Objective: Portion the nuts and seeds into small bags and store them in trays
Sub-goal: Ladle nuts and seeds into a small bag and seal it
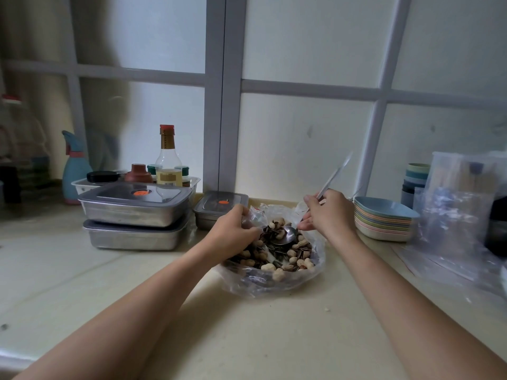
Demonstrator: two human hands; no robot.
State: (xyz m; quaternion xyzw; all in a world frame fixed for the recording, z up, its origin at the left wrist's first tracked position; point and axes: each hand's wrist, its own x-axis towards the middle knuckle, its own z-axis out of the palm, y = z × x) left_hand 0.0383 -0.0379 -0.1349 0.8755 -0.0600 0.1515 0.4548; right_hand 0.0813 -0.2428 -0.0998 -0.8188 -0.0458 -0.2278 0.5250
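Pale kitchen counter (109,270) under a frosted window. The big clear bag (274,285) of nuts and seeds (274,259) lies open before me, my left hand (237,229) bunching its rim in curled fingers and my right hand (326,212) pinching the spoon (285,237) handle, bowl down among the peanuts. To scoop well I'd pull the rim wide, dig under the pile and lift level — small bags (452,215) wait at right, lidded steel trays (134,207) at left

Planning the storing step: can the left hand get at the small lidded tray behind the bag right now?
Probably, once freed: the left hand grips the edge of the bag, and the small lidded tray sits just behind it with nothing between.
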